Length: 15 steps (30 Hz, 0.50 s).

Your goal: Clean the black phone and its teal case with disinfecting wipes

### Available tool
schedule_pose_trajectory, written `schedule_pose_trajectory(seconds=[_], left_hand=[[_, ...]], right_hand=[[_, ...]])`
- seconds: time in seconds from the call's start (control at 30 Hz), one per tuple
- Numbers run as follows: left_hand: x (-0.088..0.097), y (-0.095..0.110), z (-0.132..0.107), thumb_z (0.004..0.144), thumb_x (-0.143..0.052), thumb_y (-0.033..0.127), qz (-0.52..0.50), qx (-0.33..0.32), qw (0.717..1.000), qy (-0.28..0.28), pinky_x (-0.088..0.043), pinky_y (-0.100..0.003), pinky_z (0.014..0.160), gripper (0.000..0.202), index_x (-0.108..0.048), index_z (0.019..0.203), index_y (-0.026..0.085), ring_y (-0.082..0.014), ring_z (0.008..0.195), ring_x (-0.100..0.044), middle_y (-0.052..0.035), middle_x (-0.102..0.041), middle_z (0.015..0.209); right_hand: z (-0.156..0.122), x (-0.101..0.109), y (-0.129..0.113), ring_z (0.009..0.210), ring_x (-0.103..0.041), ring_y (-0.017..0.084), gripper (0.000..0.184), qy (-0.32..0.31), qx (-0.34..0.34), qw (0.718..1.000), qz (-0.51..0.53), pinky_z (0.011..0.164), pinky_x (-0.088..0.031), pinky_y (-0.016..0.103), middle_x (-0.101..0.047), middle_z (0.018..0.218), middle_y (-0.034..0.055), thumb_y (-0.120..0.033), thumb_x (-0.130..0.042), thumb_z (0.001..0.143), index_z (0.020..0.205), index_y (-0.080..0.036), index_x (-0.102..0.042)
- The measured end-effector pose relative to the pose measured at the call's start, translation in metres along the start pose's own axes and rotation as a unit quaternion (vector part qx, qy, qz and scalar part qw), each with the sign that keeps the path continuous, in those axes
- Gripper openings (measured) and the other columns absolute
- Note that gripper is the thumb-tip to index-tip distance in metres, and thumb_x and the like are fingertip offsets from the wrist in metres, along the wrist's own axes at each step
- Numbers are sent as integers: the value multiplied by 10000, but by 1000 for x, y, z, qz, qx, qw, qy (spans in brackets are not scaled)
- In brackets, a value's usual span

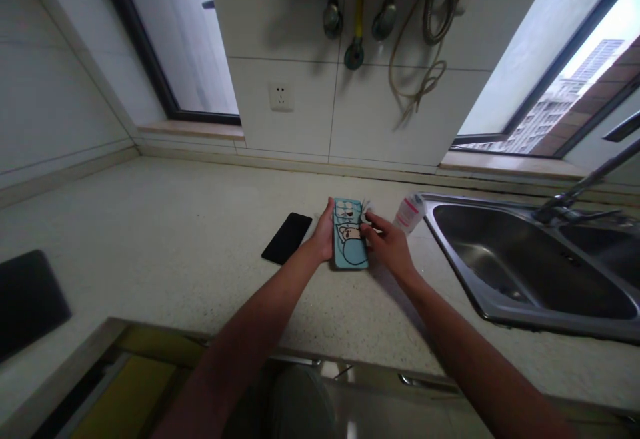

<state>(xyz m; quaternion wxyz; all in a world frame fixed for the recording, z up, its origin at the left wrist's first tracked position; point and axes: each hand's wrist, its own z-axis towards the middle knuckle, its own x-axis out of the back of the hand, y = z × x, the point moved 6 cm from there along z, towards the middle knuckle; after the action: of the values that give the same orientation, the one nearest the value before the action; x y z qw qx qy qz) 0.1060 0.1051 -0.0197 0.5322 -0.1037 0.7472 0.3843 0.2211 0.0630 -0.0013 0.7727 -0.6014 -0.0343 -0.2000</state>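
Faces a white tiled wall (285, 42) in a kitchen, over a pale speckled countertop (150, 225) reaching from a corner at left to beyond a stainless steel sink (530, 252) at right. Takes in a dark-framed window (175, 32) on the left and an open window (540, 79) on the right, with high-rise buildings (595, 65) outside. Overlooks, below the counter's near edge at left, a yellow cabinet front (125, 399), and at far left a dark flat panel (30, 302), cut off by the frame. Includes, high on the wall, braided metal hoses (435, 12) on either side of a yellow gas hose (361, 5), plus a chrome faucet (575, 192) behind the sink.

Cups the left hand (325, 233) partly closed along the left side of a light-blue cartoon phone case (353, 252), with the thumb on the edge and the other fingers mostly hidden. Holds the case in front of the body, between both hands, at mid-counter. Bends the right hand (393, 247) nearly closed at the case's upper right edge, pinching a small white piece (365, 215), too blurred to identify.

Leaves a black phone-like slab (287, 237) flat on the counter just left of the left hand, a pink-labelled translucent bottle (409, 212) between right hand and sink, and a white wall socket (281, 97) above.
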Motion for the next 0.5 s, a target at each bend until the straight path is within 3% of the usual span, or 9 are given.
schedule_pose_trajectory(seconds=[0.1,0.33,0.5], left_hand=[[2,-2,2,918,-258,742,17,10,1000,-14,-567,-436,817,792,-674,1137,105,-281,838,-731,-164,-749,925],[-5,-13,-5,900,-306,756,50,58,997,-27,-583,-435,747,753,-682,1071,127,-271,758,-729,-148,-748,838],[-6,-23,-9,903,-358,731,49,109,992,-49,-588,-446,716,684,-684,1031,143,-276,738,-728,-132,-747,796]], right_hand=[[0,-1,-1,749,-714,245,652,-2,3,1000,-14,600,-605,370,-743,1092,157,-510,-609,825,1335,-104,-615],[4,5,-1,850,-711,270,623,32,23,998,-45,700,-609,400,-718,1127,168,-522,-622,816,1298,-127,-640],[6,5,-5,1086,-658,296,527,35,77,996,-42,936,-540,482,-694,1220,157,-492,-588,855,1248,-149,-661]])
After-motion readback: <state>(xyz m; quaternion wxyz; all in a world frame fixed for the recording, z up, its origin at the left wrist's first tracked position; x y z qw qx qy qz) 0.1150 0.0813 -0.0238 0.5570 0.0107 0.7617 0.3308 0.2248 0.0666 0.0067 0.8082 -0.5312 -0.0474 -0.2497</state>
